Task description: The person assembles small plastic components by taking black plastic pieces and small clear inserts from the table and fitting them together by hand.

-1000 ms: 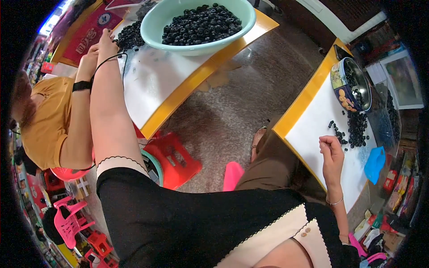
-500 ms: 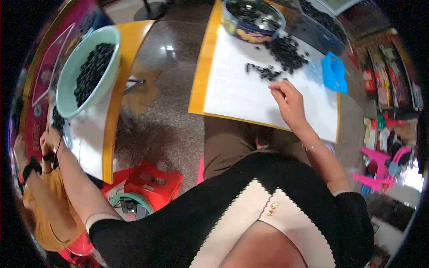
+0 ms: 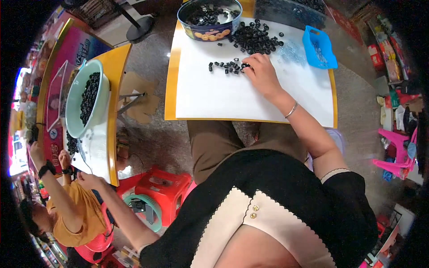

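My right hand [image 3: 262, 75] rests on a white sheet [image 3: 223, 96] over a yellow-edged table [image 3: 170, 85]. Its fingertips touch a short scatter of small black ring-shaped pieces [image 3: 225, 67]. A larger pile of the same pieces [image 3: 257, 38] lies just beyond, beside a round blue tin [image 3: 210, 32] that holds more. My left arm stretches far to the lower left. My left hand [image 3: 88, 180] is at the near edge of a second table's white sheet [image 3: 96, 152]; its fingers are too small to read.
A pale green bowl [image 3: 73, 117] full of black pieces stands on the left table. A blue plastic scoop tray [image 3: 318, 47] lies at the right of my sheet. A person in a yellow shirt [image 3: 73, 212] sits at lower left. Red stools [image 3: 161, 187] stand between the tables, pink stools [image 3: 394, 154] at right.
The view has swung from the left table toward the right one. My right hand has slid up to the scattered pieces; my left hand has drawn back from the bowl side to the table's edge.
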`<action>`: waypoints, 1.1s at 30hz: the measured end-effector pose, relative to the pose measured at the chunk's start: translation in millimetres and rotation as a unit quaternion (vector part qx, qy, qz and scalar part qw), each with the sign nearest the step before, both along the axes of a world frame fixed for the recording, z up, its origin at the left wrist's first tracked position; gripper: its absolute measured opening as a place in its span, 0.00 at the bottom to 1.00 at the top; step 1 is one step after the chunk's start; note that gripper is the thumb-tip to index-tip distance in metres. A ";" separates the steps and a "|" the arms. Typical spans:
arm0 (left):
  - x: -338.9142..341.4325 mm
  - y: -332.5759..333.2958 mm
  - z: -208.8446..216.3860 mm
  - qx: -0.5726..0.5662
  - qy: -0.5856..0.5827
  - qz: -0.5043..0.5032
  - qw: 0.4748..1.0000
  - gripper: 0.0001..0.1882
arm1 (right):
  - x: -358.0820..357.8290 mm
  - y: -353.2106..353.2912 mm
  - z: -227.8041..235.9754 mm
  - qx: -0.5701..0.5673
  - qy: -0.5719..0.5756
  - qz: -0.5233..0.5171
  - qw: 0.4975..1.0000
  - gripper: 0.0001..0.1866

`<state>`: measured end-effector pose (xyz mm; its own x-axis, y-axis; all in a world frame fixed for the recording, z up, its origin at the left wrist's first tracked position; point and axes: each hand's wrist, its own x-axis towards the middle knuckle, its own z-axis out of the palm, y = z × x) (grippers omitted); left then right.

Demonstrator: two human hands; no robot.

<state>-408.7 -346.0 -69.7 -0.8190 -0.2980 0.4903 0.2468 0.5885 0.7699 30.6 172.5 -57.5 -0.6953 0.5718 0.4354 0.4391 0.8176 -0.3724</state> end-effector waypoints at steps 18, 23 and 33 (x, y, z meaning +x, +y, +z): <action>292.7 429.4 11.3 -0.387 0.116 -0.543 0.736 0.36 | 33.1 0.8 13.2 -0.059 0.091 0.016 0.994 0.07; 273.5 447.6 15.8 -0.358 0.192 -0.632 0.660 0.16 | 18.1 1.7 10.6 -0.052 0.140 0.045 0.988 0.08; 257.6 450.7 9.5 -0.365 0.149 -0.674 0.624 0.12 | 19.1 0.3 12.6 -0.041 0.138 0.036 0.989 0.06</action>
<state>-151.1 104.7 -60.2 0.0765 0.9561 0.2830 0.9654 -0.1419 0.2187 49.7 172.8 -44.8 -0.5960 0.5662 0.5694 0.2532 0.8055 -0.5358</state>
